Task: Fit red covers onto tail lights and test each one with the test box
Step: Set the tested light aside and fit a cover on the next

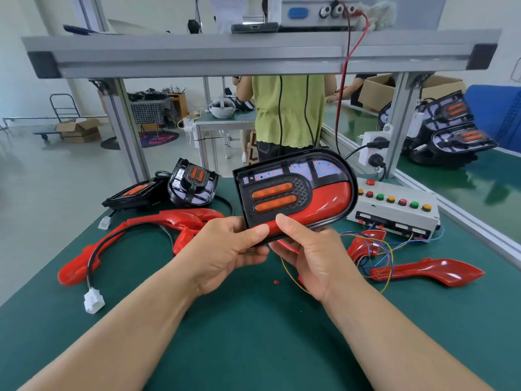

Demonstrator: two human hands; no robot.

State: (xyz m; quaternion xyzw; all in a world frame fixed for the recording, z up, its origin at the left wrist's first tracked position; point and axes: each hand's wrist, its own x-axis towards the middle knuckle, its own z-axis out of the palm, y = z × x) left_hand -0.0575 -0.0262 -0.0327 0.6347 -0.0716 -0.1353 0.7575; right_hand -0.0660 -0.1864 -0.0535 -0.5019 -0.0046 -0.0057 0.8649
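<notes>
At the near edge of the tail light [293,193], I see both thumbs pressed flat on its face. The left thumb [253,231] and right thumb [287,224] lie side by side, almost touching. The remaining fingers curl underneath, so the left hand [228,249] and the right hand [313,258] each grip the light from below. They hold it above the green bench mat [253,334], tilted up toward my camera.

A red cover [329,198] sits in the light's lower right part, beside two orange bars. Small red dots show across the pale panel along the top.

Just right of the light, the test box [394,210] rests on the mat with a row of red, green and yellow buttons. Thin coloured wires [377,258] trail from the box toward the right hand; I cannot tell where they end. They cross a loose red cover [423,270] lying on the mat.

To the left lie more loose red covers [180,218], with a black cable ending in a white connector [94,300]. Behind them stand two bare tail lights [193,183].

Farther off, a grey aluminium frame [253,57] spans the bench. More tail lights are stacked [445,131] on the neighbouring bench to the right. A person in a green top [287,111] stands beyond the frame.
</notes>
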